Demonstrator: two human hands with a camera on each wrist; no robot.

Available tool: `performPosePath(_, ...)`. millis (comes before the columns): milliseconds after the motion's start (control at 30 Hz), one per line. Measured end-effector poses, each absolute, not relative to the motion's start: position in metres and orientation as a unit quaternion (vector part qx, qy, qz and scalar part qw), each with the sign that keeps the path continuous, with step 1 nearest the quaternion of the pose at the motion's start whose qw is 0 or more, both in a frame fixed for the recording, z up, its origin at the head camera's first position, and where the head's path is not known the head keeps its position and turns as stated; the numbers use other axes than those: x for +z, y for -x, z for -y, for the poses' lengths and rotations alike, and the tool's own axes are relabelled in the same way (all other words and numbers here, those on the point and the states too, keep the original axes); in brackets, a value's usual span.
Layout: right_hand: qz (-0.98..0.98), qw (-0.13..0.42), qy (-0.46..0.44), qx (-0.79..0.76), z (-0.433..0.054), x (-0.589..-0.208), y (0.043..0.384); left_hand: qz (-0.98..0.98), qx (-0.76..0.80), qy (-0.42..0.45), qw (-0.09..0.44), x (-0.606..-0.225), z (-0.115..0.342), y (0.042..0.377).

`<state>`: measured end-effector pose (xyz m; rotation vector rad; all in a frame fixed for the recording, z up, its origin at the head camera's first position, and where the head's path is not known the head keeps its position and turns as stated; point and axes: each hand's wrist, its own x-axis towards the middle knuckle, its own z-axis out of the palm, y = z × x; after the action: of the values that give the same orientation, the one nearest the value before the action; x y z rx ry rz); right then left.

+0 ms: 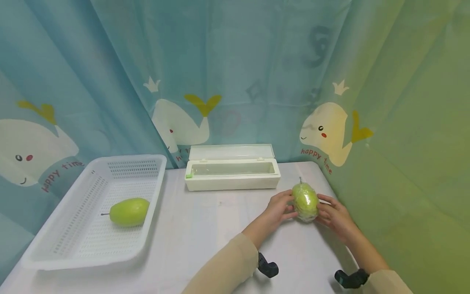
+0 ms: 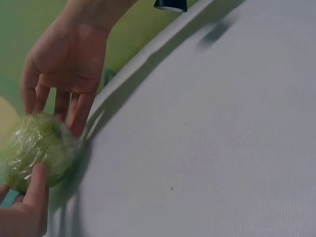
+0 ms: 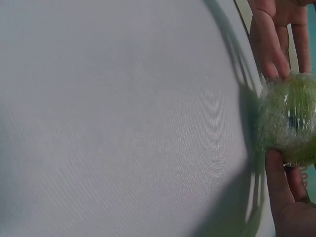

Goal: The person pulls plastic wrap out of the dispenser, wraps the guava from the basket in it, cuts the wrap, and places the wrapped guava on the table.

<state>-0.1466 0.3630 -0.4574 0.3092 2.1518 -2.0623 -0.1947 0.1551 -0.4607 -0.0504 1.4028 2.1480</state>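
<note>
A green pear (image 1: 305, 201) in clear plastic wrap is held between both hands above the right side of the table, its stem pointing away. My left hand (image 1: 276, 210) grips its left side with fingertips and thumb. My right hand (image 1: 335, 218) holds the opposite side with bent fingers. The left wrist view shows crinkled, shiny film on the wrapped pear (image 2: 37, 143), with the left hand (image 2: 27, 212) below and the right hand (image 2: 69, 59) above. In the right wrist view the pear (image 3: 291, 106) is partly cut off by the frame edge.
A white box (image 1: 233, 182) with its lid raised stands at the back of the white table (image 1: 205, 232). On the left, a white perforated basket (image 1: 156, 192) contains another green pear (image 1: 129, 212). Printed curtains (image 1: 242, 81) hang behind and to the right, close to the right hand.
</note>
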Motion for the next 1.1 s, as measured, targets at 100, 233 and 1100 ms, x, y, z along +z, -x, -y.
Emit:
performPosePath(100, -0.708, 0.067, -0.102, -0.695, -0.366, -0.458, 0.147, -0.523, 0.803, 0.017, 0.284, -0.463, -0.159, 0.196)
performPosePath(233, -0.701, 0.056, -0.097, -0.705, -0.369, -0.457, 0.147, -0.521, 0.805, 0.008, 0.284, -0.464, -0.163, 0.198)
performPosePath(1100, -0.714, 0.032, -0.131, -0.687, -0.363, -0.459, 0.143, -0.553, 0.788, -0.021, 0.271, -0.482, -0.153, 0.195)
